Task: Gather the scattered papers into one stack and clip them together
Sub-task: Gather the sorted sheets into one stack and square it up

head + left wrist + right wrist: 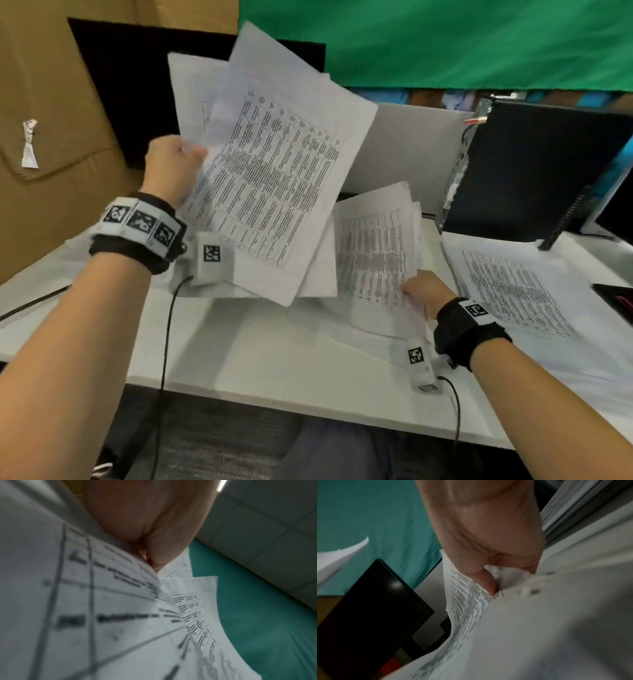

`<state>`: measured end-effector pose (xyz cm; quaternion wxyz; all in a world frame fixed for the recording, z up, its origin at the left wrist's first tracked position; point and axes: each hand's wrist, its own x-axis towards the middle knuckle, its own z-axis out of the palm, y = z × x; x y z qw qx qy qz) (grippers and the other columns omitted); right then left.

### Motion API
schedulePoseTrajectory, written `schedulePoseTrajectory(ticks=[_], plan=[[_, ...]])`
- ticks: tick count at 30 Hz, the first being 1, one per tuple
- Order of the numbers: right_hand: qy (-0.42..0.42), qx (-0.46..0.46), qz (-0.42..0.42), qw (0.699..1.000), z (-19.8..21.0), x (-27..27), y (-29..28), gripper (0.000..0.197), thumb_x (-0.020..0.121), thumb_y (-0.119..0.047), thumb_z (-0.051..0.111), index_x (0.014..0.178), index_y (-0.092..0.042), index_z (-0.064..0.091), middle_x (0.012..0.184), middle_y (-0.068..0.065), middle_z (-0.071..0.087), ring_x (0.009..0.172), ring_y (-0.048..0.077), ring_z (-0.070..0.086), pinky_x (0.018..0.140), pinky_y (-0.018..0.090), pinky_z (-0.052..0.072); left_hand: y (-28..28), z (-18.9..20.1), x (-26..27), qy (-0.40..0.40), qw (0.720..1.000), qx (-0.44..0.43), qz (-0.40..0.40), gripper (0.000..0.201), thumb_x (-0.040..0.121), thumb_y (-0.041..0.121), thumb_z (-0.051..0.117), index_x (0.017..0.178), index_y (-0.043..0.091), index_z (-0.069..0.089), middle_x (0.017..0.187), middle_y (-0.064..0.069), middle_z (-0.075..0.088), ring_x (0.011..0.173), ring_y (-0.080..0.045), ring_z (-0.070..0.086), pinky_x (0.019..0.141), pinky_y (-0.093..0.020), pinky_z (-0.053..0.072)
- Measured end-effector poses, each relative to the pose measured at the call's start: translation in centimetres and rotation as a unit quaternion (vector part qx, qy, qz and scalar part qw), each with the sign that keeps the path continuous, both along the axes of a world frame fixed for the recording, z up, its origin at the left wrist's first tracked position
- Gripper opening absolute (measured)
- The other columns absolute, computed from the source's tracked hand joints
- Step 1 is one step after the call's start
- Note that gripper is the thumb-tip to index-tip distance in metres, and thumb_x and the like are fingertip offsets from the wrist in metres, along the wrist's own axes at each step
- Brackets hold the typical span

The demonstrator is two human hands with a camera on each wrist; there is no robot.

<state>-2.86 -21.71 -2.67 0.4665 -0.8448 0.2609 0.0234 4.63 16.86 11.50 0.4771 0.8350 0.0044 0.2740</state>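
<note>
My left hand (173, 161) grips a fanned bunch of printed sheets (270, 164) by their left edge and holds them up above the white table (274, 356). The left wrist view shows those sheets (85, 601) close up under my thumb. My right hand (423, 287) pinches the near corner of a second batch of printed papers (373, 246) and lifts it off the table; the right wrist view shows the paper edge (467, 592) between thumb and fingers. More printed sheets (510, 291) lie flat at the right. No clip shows.
A black computer case (534, 171) stands at the back right beside a grey panel (404, 144). Brown cardboard (51, 120) rises at the left and a green cloth (462, 41) hangs behind. A dark flat object (616, 294) lies at the right edge.
</note>
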Motion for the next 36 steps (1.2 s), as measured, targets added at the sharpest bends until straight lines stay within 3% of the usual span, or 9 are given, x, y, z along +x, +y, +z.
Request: schedulePoseTrajectory(ticks=[3, 8, 14, 17, 20, 24, 30, 33, 36], plan=[[0.008, 0.054, 0.034, 0.998, 0.4, -0.3, 2.0, 0.005, 0.094, 0.0, 0.056, 0.094, -0.003, 0.059, 0.076, 0.009, 0.06, 0.065, 0.019, 0.057, 0.042, 0.014, 0.044, -3.1, -0.8, 1.2, 0.047, 0.998, 0.024, -0.031, 0.026, 0.09, 0.018, 0.058, 0.092, -0.007, 0.064, 0.08, -0.015, 0.06, 0.086, -0.028, 0.063, 0.067, -0.033, 0.043], [0.008, 0.077, 0.045, 0.996, -0.5, 1.0, 3.8, 0.037, 0.092, -0.015, 0.062, 0.123, 0.005, 0.059, 0.116, 0.019, 0.066, 0.106, 0.035, 0.063, 0.099, 0.042, 0.051, -8.9, -7.0, 3.2, 0.181, 0.973, 0.126, -0.073, 0.033, 0.091, 0.017, 0.055, 0.113, -0.007, 0.059, 0.118, -0.025, 0.06, 0.111, -0.039, 0.057, 0.089, -0.04, 0.045], [-0.04, 0.292, 0.036, 0.955, -0.7, 0.6, 4.1, 0.077, 0.079, -0.078, 0.055, 0.137, -0.029, 0.055, 0.135, -0.009, 0.056, 0.129, 0.018, 0.048, 0.114, 0.04, 0.031, -11.8, -13.7, 3.9, 0.358, 0.921, 0.147, -0.049, 0.044, 0.104, 0.017, 0.027, 0.143, -0.001, 0.031, 0.151, -0.017, 0.031, 0.139, -0.032, 0.031, 0.115, -0.039, 0.024], [-0.048, 0.285, 0.052, 0.956, -3.1, 2.5, 4.5, 0.099, 0.057, -0.054, 0.089, 0.14, -0.014, 0.054, 0.132, 0.004, 0.063, 0.121, 0.026, 0.06, 0.11, 0.045, 0.043, -13.7, -13.7, 3.5, 0.382, 0.914, 0.129, -0.052, 0.049, 0.104, 0.023, 0.027, 0.145, -0.005, 0.024, 0.152, -0.02, 0.027, 0.14, -0.034, 0.028, 0.116, -0.04, 0.019], [-0.047, 0.241, 0.04, 0.969, -4.2, 3.7, 4.4, 0.106, 0.044, -0.03, 0.092, 0.137, 0.0, 0.052, 0.129, 0.014, 0.064, 0.116, 0.031, 0.062, 0.105, 0.047, 0.047, -13.0, -11.8, 3.7, 0.39, 0.908, 0.118, -0.098, 0.055, 0.095, 0.028, 0.05, 0.138, -0.004, 0.037, 0.142, -0.018, 0.043, 0.131, -0.035, 0.041, 0.108, -0.037, 0.035], [-0.044, 0.256, 0.056, 0.964, -4.6, 4.2, 3.8, 0.095, 0.041, -0.032, 0.097, 0.124, -0.001, 0.064, 0.12, 0.015, 0.07, 0.111, 0.034, 0.065, 0.106, 0.05, 0.046, -5.6, -10.5, 5.7, 0.346, 0.879, 0.322, 0.07, 0.065, 0.084, 0.034, 0.06, 0.136, 0.006, 0.033, 0.14, -0.021, 0.038, 0.131, -0.039, 0.036, 0.104, -0.045, 0.037], [-0.057, 0.222, 0.059, 0.972, -4.2, 4.0, 4.5, 0.043, 0.082, -0.007, 0.077, 0.121, 0.004, 0.064, 0.119, 0.015, 0.068, 0.109, 0.032, 0.065, 0.104, 0.043, 0.047, 3.2, -11.5, 4.0, 0.403, 0.766, 0.483, 0.129, 0.059, 0.08, 0.013, 0.065, 0.131, -0.003, 0.042, 0.133, -0.027, 0.047, 0.123, -0.042, 0.046, 0.1, -0.052, 0.042], [-0.054, 0.22, 0.057, 0.972, -4.2, 4.1, 4.4, 0.043, 0.083, -0.009, 0.077, 0.122, 0.005, 0.064, 0.119, 0.017, 0.069, 0.11, 0.033, 0.065, 0.104, 0.047, 0.047, 3.0, -10.4, 3.5, 0.372, 0.785, 0.491, 0.065, 0.029, 0.078, 0.0, 0.064, 0.106, -0.002, 0.06, 0.099, -0.016, 0.062, 0.095, -0.032, 0.062, 0.082, -0.036, 0.053], [-0.056, 0.213, 0.066, 0.973, -4.5, 4.2, 4.4, 0.045, 0.084, -0.013, 0.077, 0.124, 0.002, 0.063, 0.12, 0.017, 0.069, 0.11, 0.033, 0.066, 0.104, 0.049, 0.047, -1.5, -8.6, 2.4, 0.295, 0.832, 0.471, 0.006, 0.029, 0.092, 0.0, 0.043, 0.118, -0.004, 0.055, 0.12, -0.021, 0.06, 0.111, -0.036, 0.058, 0.094, -0.037, 0.047]])
